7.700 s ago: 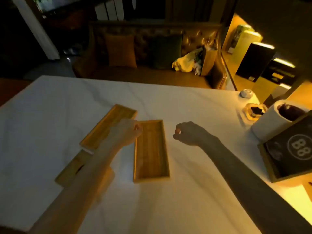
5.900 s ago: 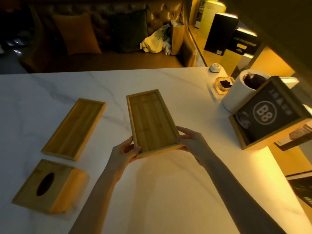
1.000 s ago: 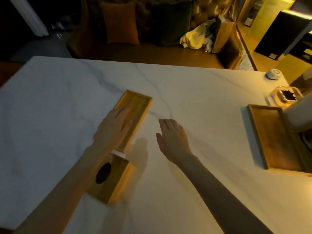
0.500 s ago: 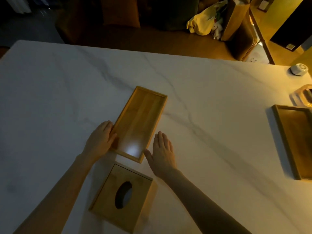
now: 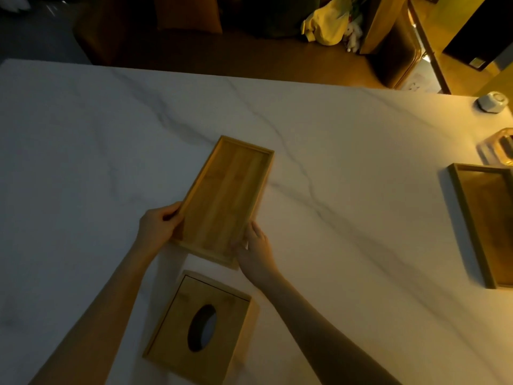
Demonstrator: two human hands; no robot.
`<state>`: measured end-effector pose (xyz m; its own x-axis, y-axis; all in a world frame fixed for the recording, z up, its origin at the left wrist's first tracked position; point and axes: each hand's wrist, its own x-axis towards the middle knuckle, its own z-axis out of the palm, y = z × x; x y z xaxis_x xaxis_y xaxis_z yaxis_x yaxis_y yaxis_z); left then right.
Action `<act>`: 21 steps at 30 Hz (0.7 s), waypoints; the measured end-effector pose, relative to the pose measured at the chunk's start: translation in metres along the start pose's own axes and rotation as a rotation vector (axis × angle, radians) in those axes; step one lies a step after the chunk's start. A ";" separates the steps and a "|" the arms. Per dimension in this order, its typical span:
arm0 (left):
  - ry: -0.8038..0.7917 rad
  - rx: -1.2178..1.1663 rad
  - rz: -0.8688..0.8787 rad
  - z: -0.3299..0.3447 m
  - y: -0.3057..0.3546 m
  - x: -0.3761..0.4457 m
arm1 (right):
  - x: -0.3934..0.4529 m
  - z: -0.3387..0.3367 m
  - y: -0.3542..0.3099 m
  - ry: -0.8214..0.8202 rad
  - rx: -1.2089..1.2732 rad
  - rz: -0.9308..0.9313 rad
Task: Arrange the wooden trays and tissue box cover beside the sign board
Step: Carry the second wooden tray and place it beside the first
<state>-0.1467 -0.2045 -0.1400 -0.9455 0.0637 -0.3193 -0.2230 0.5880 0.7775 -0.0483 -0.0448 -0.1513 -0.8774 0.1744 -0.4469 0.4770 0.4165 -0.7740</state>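
Note:
A long wooden tray (image 5: 227,195) lies tilted at the middle of the white marble table (image 5: 347,168). My left hand (image 5: 158,226) grips its near left corner and my right hand (image 5: 255,245) grips its near right corner. Just in front of the tray sits the wooden tissue box cover (image 5: 202,326) with an oval hole in its top. A second wooden tray (image 5: 488,223) rests at the table's right edge, partly cut off by the frame. The sign board is out of view.
A small white round object (image 5: 492,102) and a glass ashtray (image 5: 499,147) stand at the far right of the table. Beyond the far edge are a leather sofa and a yellow bag (image 5: 324,23).
Half a second ago both hands lay flat beside the middle tray's near end; now their fingers are closed on its two near corners. The view has shifted slightly.

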 end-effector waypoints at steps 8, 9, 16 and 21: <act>-0.104 -0.201 0.036 -0.005 0.044 -0.016 | -0.020 -0.056 -0.014 -0.042 0.380 0.027; -0.110 -0.211 0.052 -0.003 0.049 -0.020 | -0.023 -0.063 -0.014 -0.036 0.379 0.020; -0.159 -0.309 0.113 0.023 0.102 -0.047 | -0.055 -0.132 -0.004 0.003 0.438 -0.091; -0.203 -0.393 0.155 0.061 0.136 -0.076 | -0.087 -0.193 0.014 0.007 0.451 -0.139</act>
<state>-0.0908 -0.0805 -0.0434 -0.9179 0.3062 -0.2524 -0.1929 0.2116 0.9581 0.0244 0.1179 -0.0368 -0.9343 0.1508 -0.3230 0.3278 0.0073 -0.9447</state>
